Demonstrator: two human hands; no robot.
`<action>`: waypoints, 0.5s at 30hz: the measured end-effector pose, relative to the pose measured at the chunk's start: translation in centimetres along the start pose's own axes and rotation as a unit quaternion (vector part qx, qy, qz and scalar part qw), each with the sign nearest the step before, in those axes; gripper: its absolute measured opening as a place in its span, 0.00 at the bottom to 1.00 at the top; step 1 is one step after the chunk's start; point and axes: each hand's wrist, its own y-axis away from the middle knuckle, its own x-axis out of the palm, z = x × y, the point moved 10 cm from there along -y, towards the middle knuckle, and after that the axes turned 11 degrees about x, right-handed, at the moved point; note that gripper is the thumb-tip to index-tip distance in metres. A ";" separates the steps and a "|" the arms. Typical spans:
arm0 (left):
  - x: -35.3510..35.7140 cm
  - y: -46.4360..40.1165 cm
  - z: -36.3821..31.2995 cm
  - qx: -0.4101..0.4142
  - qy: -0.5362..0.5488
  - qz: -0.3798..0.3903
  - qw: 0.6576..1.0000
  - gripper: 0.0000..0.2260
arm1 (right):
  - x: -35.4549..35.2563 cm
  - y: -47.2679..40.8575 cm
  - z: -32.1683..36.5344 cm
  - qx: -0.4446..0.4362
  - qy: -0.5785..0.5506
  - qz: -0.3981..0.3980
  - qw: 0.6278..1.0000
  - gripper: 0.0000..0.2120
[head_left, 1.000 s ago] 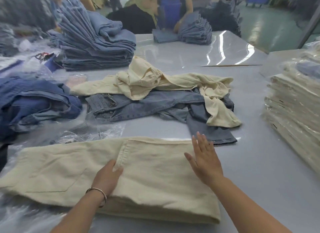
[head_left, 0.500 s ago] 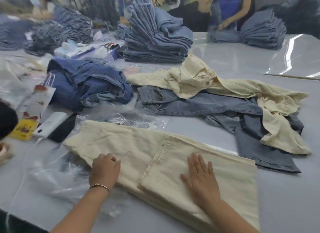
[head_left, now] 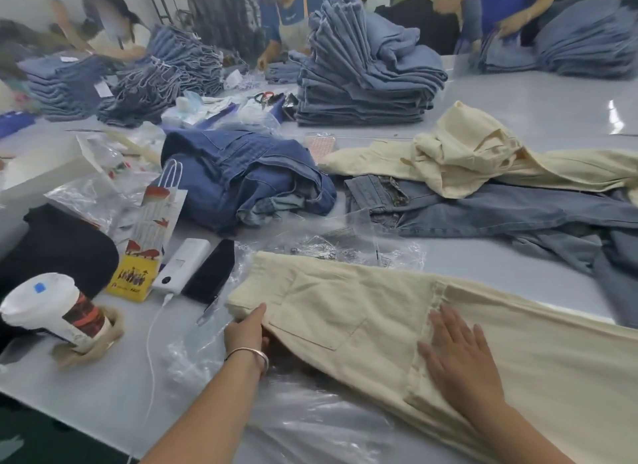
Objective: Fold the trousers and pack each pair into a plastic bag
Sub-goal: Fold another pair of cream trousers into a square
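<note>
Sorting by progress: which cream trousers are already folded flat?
The cream trousers under both hands, at the near table edge; the other cream pair lies crumpled atop the jeans.

Bare table (head_left: 407, 146) open toward twelve o'clock; power bank (head_left: 182, 266), phone (head_left: 210, 272) and paper bag (head_left: 145, 242) crowding ten o'clock.

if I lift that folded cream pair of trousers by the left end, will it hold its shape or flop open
Probably flop. The folded cream trousers are soft layered cloth, so the unsupported end under the right hand would likely sag and unfold. The left hand grips only one edge; both hands underneath seems safer. The plastic bag below looks slick, so the pair may slide easily when pushed.
</note>
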 end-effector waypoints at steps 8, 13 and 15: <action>4.5 3.3 -5.6 0.006 0.166 0.089 0.982 0.09 | -1.5 0.3 0.6 -0.014 -0.077 0.027 0.997 0.28; 10.5 13.0 -15.1 0.271 0.125 0.251 0.921 0.08 | -7.8 0.4 -2.4 0.107 -0.584 0.101 0.798 0.16; 14.3 19.4 -16.1 0.356 0.057 0.347 0.866 0.07 | -10.7 0.8 -2.6 0.064 -0.692 0.157 0.701 0.29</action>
